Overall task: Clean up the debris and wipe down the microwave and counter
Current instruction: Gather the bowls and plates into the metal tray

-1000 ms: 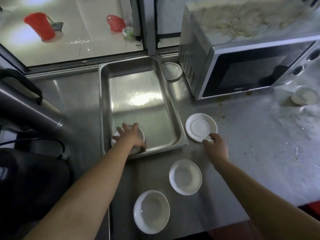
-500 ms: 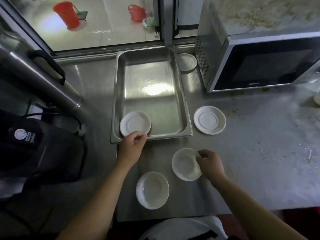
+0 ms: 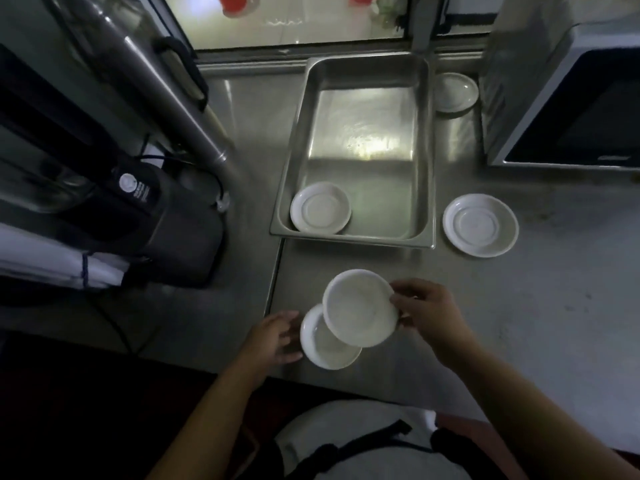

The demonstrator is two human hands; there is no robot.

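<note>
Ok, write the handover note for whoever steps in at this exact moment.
Right hand pinches a white bowl by its rim, above a second bowl on the counter. Left hand open at that bowl's edge.
One saucer is in the steel pan; two more are out, one right of it, one by the microwave.
Left: collect remaining dishes, clear debris, wipe microwave and counter.

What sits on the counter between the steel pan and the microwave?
In the head view, one white saucer lies at the back, between the steel pan and the microwave. Nearer the front, that stretch of counter is bare steel.
</note>
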